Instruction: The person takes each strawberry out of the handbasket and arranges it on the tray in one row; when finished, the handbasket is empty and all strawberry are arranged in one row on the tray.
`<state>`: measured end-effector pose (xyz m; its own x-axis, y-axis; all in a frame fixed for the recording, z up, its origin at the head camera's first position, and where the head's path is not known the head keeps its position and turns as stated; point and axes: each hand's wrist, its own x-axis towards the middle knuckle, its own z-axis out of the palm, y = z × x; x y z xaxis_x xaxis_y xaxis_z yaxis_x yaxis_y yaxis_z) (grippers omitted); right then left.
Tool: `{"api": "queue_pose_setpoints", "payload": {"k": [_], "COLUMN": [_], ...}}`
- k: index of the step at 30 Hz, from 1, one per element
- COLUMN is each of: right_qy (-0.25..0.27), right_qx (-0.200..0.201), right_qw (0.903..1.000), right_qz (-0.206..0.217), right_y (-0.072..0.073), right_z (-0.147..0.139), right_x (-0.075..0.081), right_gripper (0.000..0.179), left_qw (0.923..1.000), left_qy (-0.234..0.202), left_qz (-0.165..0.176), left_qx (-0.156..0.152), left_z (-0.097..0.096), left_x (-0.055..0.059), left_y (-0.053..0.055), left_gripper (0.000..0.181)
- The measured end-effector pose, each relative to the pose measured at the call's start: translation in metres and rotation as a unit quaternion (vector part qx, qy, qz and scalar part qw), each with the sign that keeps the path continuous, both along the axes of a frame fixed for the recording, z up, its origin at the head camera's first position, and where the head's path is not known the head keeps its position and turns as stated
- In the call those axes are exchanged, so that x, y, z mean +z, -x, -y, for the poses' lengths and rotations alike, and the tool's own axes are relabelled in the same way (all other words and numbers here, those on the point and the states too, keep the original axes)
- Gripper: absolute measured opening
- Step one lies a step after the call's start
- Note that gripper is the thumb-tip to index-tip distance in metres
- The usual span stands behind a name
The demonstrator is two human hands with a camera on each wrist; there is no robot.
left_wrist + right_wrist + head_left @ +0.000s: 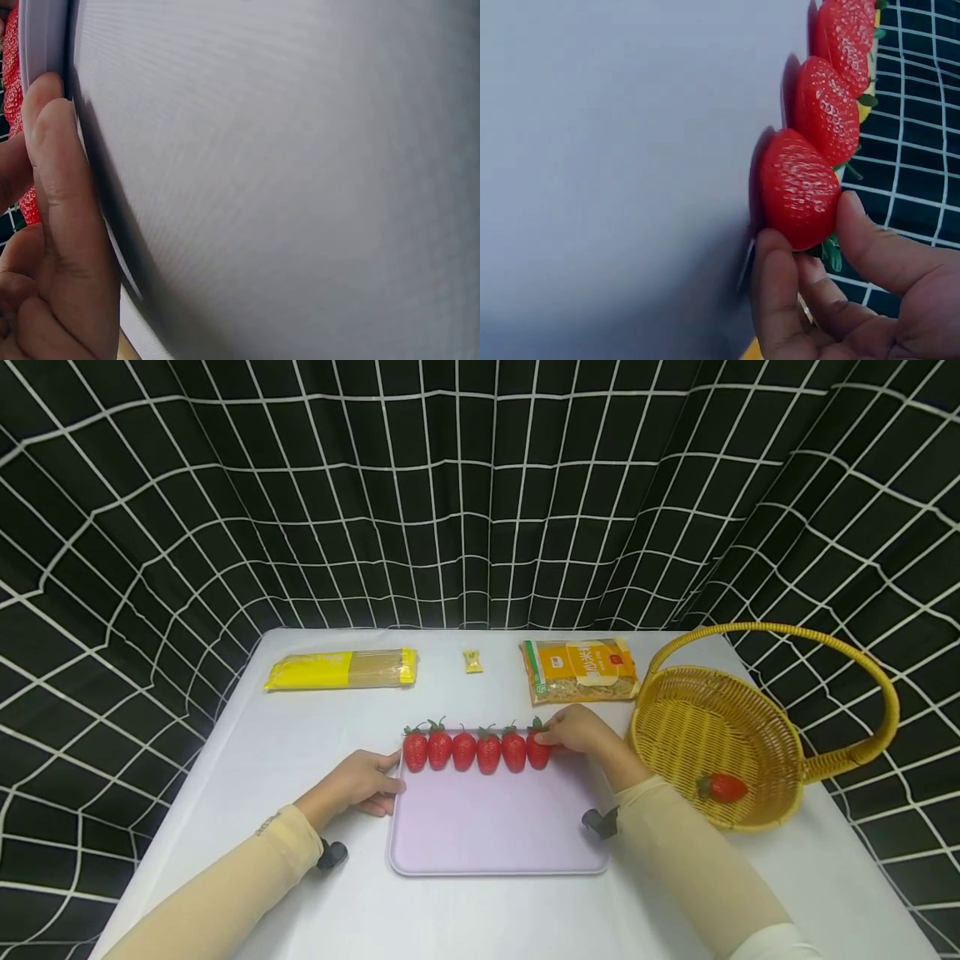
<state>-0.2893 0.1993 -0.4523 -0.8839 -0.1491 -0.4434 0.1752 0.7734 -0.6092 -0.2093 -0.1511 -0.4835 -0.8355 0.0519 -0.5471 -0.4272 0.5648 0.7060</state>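
Observation:
On a light purple tray [498,827], several red strawberries [463,752] with green leaf caps form a row along the far edge. My right hand [577,731] pinches the strawberry [801,191] at the row's right end, thumb on one side and fingers on the other, near its leafy top. It sits right beside its neighbour. With my left hand [363,782] I hold the tray by its left edge, thumb at the rim. The left wrist view shows the fingers [71,195] running along the tray's rim [45,37].
A yellow wicker basket [787,727] with a tall handle stands at the right, one strawberry [726,787] inside. Along the back of the white table [330,893] lie a yellow noodle packet [341,669], a small wrapped sweet [472,661] and an orange food bag [581,670].

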Motion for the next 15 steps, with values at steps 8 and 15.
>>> {"api": "queue_pose_setpoints", "payload": {"k": [8,15], "right_qy": [0.100,0.126], "right_qx": [0.057,0.008], "right_qw": [0.9933,0.9780], "right_qz": [0.014,0.166], "right_y": [-0.008,0.005], "right_z": [-0.066,-0.180], "right_x": [0.058,0.077], "right_gripper": [0.040,0.022], "left_qw": [1.0000,0.9999], "left_qy": [-0.005,-0.007], "left_qz": [-0.003,-0.012], "left_qx": [-0.002,0.000], "left_z": [0.000,0.000], "left_x": [-0.001,-0.001], "left_y": [0.000,-0.002], "left_gripper": [0.069,0.068]}}
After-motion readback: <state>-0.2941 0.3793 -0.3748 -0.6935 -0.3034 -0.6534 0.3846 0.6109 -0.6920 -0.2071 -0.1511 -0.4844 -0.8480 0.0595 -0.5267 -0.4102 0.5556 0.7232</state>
